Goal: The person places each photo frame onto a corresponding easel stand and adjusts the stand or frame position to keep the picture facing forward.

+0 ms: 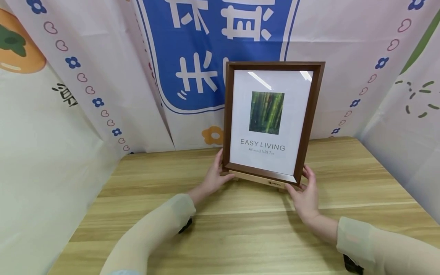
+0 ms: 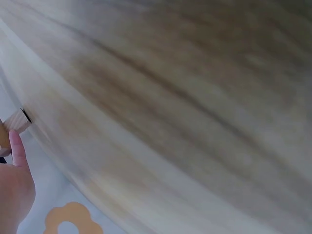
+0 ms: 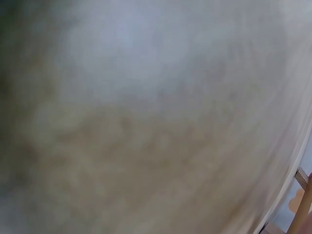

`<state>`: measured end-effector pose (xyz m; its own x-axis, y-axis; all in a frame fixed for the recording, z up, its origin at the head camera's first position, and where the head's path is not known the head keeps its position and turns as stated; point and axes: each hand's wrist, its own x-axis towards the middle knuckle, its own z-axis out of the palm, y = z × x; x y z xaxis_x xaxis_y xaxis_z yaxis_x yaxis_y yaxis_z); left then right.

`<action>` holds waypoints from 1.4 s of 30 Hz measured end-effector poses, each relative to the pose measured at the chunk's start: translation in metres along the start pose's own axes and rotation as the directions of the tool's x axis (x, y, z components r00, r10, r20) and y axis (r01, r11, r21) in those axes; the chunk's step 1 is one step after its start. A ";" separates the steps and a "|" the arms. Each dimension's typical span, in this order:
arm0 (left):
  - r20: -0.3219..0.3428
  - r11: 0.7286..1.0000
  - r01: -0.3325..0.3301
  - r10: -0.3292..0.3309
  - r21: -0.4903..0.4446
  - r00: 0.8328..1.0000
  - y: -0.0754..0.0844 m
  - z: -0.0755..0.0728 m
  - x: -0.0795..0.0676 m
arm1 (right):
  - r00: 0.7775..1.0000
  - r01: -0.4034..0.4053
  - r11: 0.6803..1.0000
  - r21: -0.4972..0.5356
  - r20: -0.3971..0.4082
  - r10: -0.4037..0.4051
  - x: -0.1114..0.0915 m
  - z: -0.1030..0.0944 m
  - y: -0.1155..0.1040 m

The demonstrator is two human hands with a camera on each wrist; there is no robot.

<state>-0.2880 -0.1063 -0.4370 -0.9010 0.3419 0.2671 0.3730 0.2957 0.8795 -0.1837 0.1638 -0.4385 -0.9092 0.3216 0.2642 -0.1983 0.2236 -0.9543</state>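
A brown picture frame (image 1: pixel 271 124) stands upright, leaning back slightly, on the ledge of a light wooden easel (image 1: pixel 254 178). It holds a white sheet with a bamboo picture and the words EASY LIVING. At the lower left corner my left hand (image 1: pixel 213 177) grips the easel, thumb on the front of the ledge and fingers behind. My right hand (image 1: pixel 306 199) holds the other end the same way, its fingers beside the frame's edge. In the left wrist view a finger touches a wooden foot (image 2: pixel 18 122). Part of the easel's leg (image 3: pixel 301 209) shows in the right wrist view.
The easel stands toward the back of a wood-grain table (image 1: pixel 227 236). Behind it hangs a white cloth (image 1: pixel 330 76) with a blue printed panel (image 1: pixel 203 42), close to the frame's back. More printed cloth lines both sides.
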 end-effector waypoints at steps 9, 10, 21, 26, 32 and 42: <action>-0.026 0.998 0.026 -0.024 0.049 0.999 0.003 -0.002 -0.008 | 0.998 0.036 0.998 -0.050 0.055 -0.034 0.007 -0.001 0.004; -0.036 0.998 0.039 -0.038 0.050 0.999 0.003 -0.003 -0.010 | 0.997 0.043 0.998 -0.050 0.072 -0.039 0.008 -0.001 0.005; -0.159 0.988 0.120 -0.104 0.100 0.982 0.011 -0.006 -0.040 | 0.969 0.096 0.994 -0.051 0.231 -0.082 0.020 0.003 0.004; -0.194 0.988 0.086 -0.061 0.125 0.979 0.017 -0.003 -0.052 | 0.958 0.112 0.991 -0.067 0.272 -0.090 0.026 0.003 0.007; -0.226 0.988 0.088 -0.058 0.126 0.972 0.019 0.003 -0.061 | 0.941 0.137 0.990 -0.029 0.317 -0.121 0.035 -0.001 0.011; -0.239 0.991 0.079 -0.051 0.107 0.970 0.021 0.006 -0.063 | 0.934 0.147 0.989 -0.021 0.333 -0.132 0.040 -0.001 0.014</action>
<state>-0.2222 -0.1160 -0.4376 -0.9457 0.1036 0.3082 0.3227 0.4156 0.8504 -0.2223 0.1812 -0.4411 -0.9447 -0.0355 0.3260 -0.3221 0.2874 -0.9020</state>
